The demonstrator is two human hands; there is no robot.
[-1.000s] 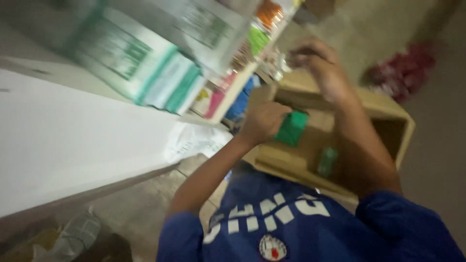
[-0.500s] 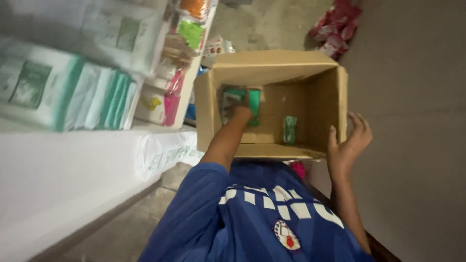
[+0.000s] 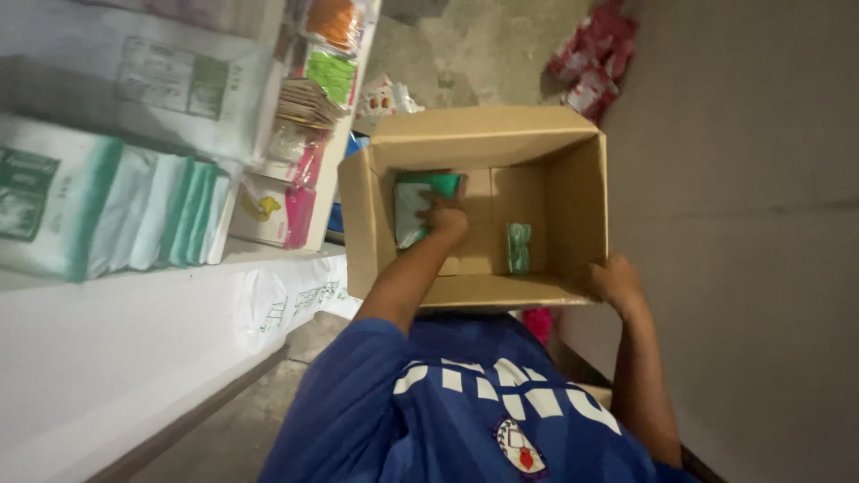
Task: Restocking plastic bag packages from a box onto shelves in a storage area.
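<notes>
- Reaching down into an open cardboard box (image 3: 573, 170), the left hand (image 3: 445, 217) rests on a green and white packet (image 3: 413, 204) that lies against the box's left inner wall.
- Its fingers are curled over the packet's edge and touch it; whether they truly grip it cannot be told from this angle.
- Gripping the box from outside, the right hand (image 3: 614, 281) has its fingers bent around the near right corner of the rim, closed on the cardboard.
- A second, smaller green packet (image 3: 518, 247) lies on the box floor, well apart from the left hand and nearer the right wall.
- The box flaps stand open, and the box sits just in front of the person's blue shirt (image 3: 447, 411) with white lettering.
- To the left, a white shelf (image 3: 134, 340) carries a row of green and white packs (image 3: 152, 215), and beside them a pink and white carton (image 3: 273, 210).
- Further along the shelf hang orange and green sachets (image 3: 331, 54).
- On the concrete floor beyond the box lie red wrapped packages (image 3: 595, 58).
</notes>
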